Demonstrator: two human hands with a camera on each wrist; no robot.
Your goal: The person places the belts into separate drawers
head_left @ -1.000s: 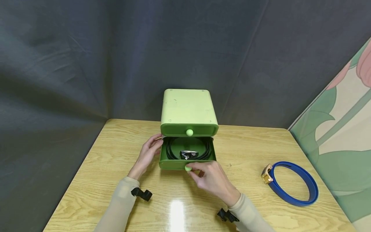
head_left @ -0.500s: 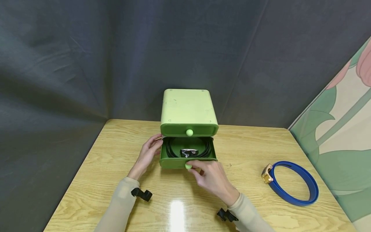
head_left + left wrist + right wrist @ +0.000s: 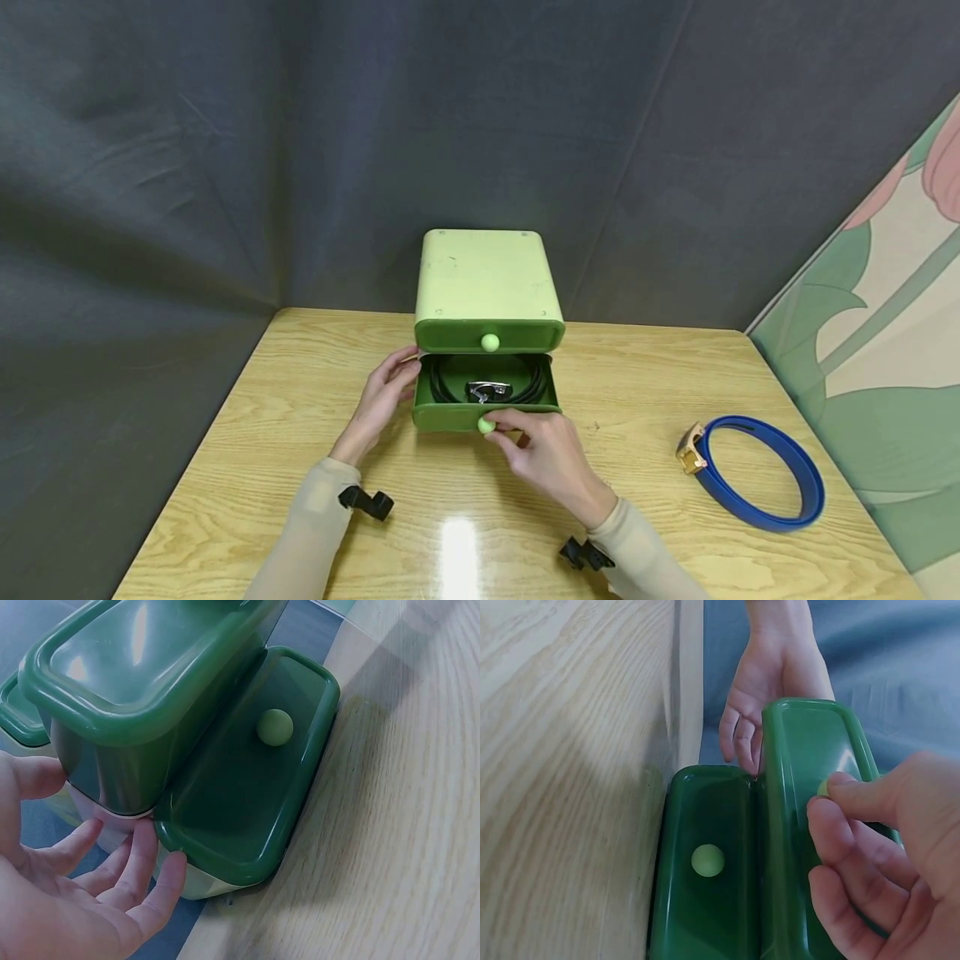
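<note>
Right hand (image 3: 551,457) pinches the round knob (image 3: 486,425) of the pulled-out drawer (image 3: 448,418), green cabinet (image 3: 487,271), far centre of tabletop (image 3: 315,367). Left hand (image 3: 377,408) at the cabinet's left side. Inside drawer: coiled black belt (image 3: 538,383), silver buckle (image 3: 491,389) on near side. Top drawer (image 3: 450,336) closed. Coiled blue belt (image 3: 808,479), gold buckle (image 3: 691,450) on its left, well apart at right.

long beige sleeves (image 3: 306,529); small black angular mount (image 3: 366,502) at each cuff
</note>
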